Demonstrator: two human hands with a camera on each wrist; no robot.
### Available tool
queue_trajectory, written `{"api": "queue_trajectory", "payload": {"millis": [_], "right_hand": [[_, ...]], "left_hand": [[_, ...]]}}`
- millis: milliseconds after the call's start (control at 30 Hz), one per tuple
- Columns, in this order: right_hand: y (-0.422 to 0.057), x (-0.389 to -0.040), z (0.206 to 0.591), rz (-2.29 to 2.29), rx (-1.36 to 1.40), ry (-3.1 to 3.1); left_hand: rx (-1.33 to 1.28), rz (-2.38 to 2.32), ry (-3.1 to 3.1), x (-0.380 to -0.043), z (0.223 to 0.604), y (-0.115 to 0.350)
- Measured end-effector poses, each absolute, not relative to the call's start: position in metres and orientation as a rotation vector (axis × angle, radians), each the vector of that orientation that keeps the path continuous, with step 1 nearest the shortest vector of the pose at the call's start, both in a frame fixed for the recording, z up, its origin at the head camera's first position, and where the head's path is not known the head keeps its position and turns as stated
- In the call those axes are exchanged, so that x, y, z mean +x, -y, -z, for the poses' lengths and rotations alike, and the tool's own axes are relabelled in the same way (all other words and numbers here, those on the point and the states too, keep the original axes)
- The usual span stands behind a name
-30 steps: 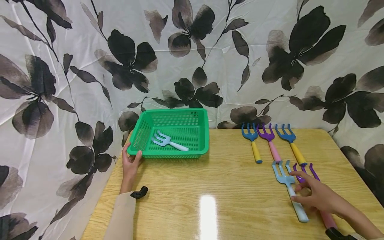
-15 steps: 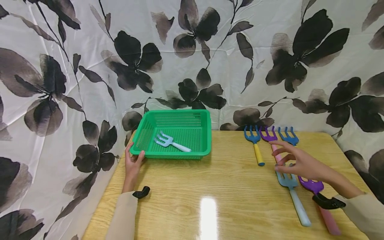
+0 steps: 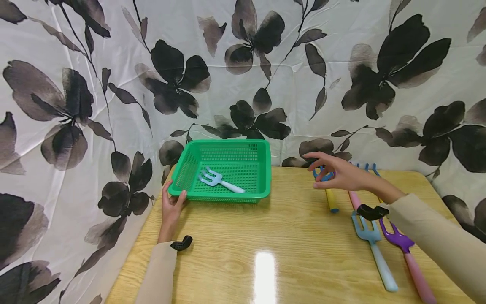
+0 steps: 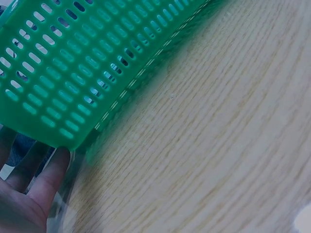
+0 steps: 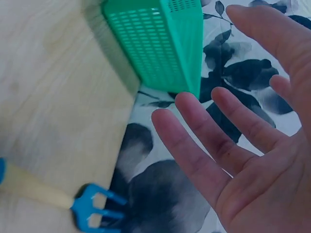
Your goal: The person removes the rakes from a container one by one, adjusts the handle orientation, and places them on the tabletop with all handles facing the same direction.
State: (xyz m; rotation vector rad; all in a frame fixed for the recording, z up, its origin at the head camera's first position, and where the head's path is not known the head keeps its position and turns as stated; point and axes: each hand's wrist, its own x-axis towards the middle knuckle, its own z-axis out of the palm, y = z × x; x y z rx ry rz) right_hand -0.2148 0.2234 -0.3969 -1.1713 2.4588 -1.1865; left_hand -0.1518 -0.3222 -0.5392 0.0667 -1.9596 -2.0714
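My left hand [image 3: 172, 209] holds the near left corner of a green plastic basket [image 3: 220, 197], thumb in front and fingers along the side. In the left wrist view the fingertips touch the basket's perforated wall [image 4: 73, 77]. Inside the basket lies a light blue hand fork [image 3: 218, 179]. My right hand [image 3: 341, 172] hovers with nothing in it, fingers spread and a little bent, over a blue hand fork with a yellow handle [image 3: 331, 202], partly hiding it. The right wrist view shows that fork's blue head [image 5: 92, 208] below the hand.
Under my right forearm lie a light blue hand fork [image 3: 381, 259] and a purple one with a pink handle [image 3: 415, 268]. Behind them, a pink handle [image 3: 355, 198] and blue tines [image 3: 375, 169] show past the arm. Floral cloth [image 3: 296, 84] hangs behind the wooden table [image 3: 228, 253].
My right hand has moved left and away from me, from over the near forks to over the far left one, staying empty. My left hand stays on the basket; the view has shifted slightly.
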Motion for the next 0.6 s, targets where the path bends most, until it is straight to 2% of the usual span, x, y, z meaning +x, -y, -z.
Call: {"api": "queue_trajectory", "payload": {"millis": [600], "right_hand": [[-0.101, -0.290, 0.370, 1.010, -1.184, -2.302]], "left_hand": [[0.087, 2.070, 1.967, -0.155, 0.541, 0.321]]}}
